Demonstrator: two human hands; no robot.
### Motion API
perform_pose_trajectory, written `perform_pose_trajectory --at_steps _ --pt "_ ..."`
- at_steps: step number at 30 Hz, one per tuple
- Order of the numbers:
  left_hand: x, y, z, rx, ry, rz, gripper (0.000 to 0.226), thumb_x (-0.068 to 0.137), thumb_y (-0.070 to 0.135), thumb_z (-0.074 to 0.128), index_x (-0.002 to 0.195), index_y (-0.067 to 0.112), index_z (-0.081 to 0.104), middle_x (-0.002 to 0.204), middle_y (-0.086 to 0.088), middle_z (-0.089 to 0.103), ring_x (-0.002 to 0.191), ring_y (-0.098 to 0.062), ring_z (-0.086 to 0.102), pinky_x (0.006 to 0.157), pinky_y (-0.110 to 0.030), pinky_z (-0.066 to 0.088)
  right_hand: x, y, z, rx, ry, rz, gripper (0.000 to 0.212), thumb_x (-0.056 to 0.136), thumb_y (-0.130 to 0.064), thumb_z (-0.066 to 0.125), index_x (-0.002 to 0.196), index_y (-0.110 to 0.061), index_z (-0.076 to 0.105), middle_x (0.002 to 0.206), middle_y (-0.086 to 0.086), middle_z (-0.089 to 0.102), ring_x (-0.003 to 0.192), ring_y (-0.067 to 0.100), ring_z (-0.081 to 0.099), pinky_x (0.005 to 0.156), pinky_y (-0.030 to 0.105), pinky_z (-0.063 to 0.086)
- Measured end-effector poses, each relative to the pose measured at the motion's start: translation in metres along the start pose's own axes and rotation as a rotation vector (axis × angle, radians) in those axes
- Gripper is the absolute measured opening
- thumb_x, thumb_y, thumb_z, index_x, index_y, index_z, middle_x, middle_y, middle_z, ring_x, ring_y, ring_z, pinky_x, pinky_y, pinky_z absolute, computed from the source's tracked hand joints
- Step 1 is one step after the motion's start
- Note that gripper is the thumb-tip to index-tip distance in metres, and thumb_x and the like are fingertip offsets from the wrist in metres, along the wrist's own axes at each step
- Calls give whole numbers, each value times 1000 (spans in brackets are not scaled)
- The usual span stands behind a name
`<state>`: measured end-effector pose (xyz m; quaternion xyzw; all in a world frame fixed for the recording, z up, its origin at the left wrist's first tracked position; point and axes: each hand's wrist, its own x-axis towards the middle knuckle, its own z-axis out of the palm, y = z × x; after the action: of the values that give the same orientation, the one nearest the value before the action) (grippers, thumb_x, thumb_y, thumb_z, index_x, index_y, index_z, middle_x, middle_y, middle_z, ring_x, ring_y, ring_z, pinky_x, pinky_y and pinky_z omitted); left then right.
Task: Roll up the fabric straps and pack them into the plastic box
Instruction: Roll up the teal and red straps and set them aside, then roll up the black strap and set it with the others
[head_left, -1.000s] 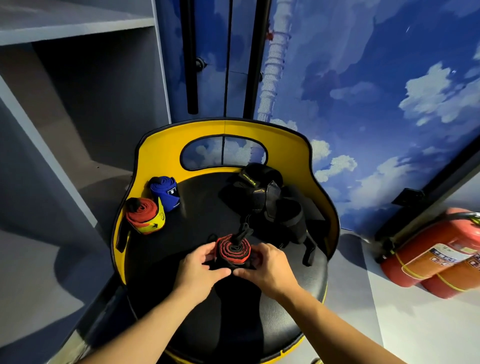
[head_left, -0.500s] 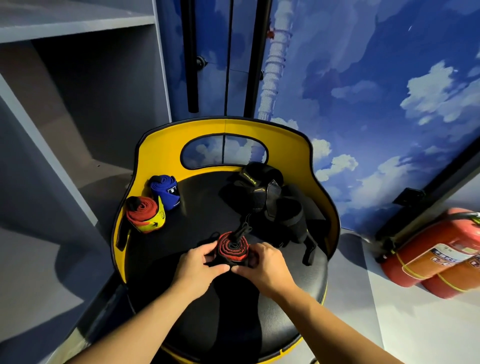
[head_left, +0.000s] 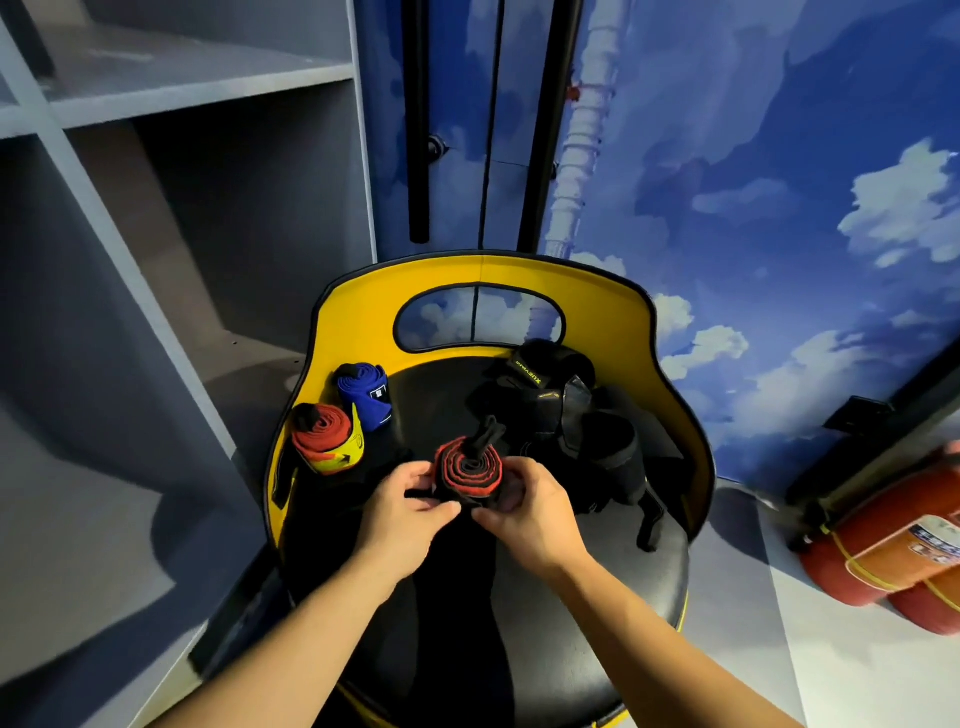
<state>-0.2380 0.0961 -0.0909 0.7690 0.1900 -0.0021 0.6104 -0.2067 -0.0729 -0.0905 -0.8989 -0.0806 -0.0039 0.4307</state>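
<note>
A red-and-black strap roll (head_left: 468, 467) stands on end over the black seat of a yellow-backed stool (head_left: 675, 415), a black loop poking up from its centre. My left hand (head_left: 405, 506) pinches its left side and my right hand (head_left: 530, 512) grips its right side, both holding the roll between them. A finished red roll with a yellow band (head_left: 324, 439) and a blue roll (head_left: 364, 395) sit at the seat's left rim. A heap of loose black straps (head_left: 566, 415) lies behind the held roll. No plastic box is in view.
Grey shelving (head_left: 171, 208) stands to the left of the stool. Red fire extinguishers (head_left: 893, 551) lie on the floor at the right. A wall painted with blue sky and clouds (head_left: 753, 182) and black door handles (head_left: 418, 130) are behind the stool.
The roll has been wound tighter and sits slightly higher between my hands. My fingers have shifted around its sides. The other rolls and the black heap have not moved.
</note>
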Motion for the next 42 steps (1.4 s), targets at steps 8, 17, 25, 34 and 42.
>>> perform_pose_trajectory --at_steps 8,17,25,34,42 --pt "46 -1 -39 -76 97 -34 63 85 -1 73 142 17 53 126 -3 64 103 -16 67 84 -25 49 51 -28 54 108 -4 -10 57 66 -18 87 117 -20 63 100 -4 66 82 0 58 73 8 42" --pt "69 -4 -46 -169 144 -131 67 89 5 71 150 16 45 138 -14 59 114 -12 58 94 -26 42 94 -35 93 60 -43 -18 54 71 -18 83 121 -21 62 104 -4 65 84 7 59 69 3 37" --pt "66 -3 -40 -163 155 -169 70 89 13 73 152 17 43 144 -12 55 122 -14 57 95 -27 43 89 -32 94 19 -67 -57 47 79 -19 78 124 -20 62 100 -7 54 81 6 54 68 3 36" --pt "57 7 -33 -62 320 -160 27 88 16 71 111 28 64 115 5 68 101 -17 65 98 -40 53 84 -37 79 -14 -133 -68 56 79 -24 80 131 -19 60 110 -1 59 105 18 58 86 22 42" --pt "43 32 -7 -94 191 -6 18 89 12 70 91 29 65 98 2 73 89 -22 71 88 -42 58 60 -40 21 5 -47 -26 49 85 -23 75 131 -16 59 107 -1 68 81 13 64 85 25 52"
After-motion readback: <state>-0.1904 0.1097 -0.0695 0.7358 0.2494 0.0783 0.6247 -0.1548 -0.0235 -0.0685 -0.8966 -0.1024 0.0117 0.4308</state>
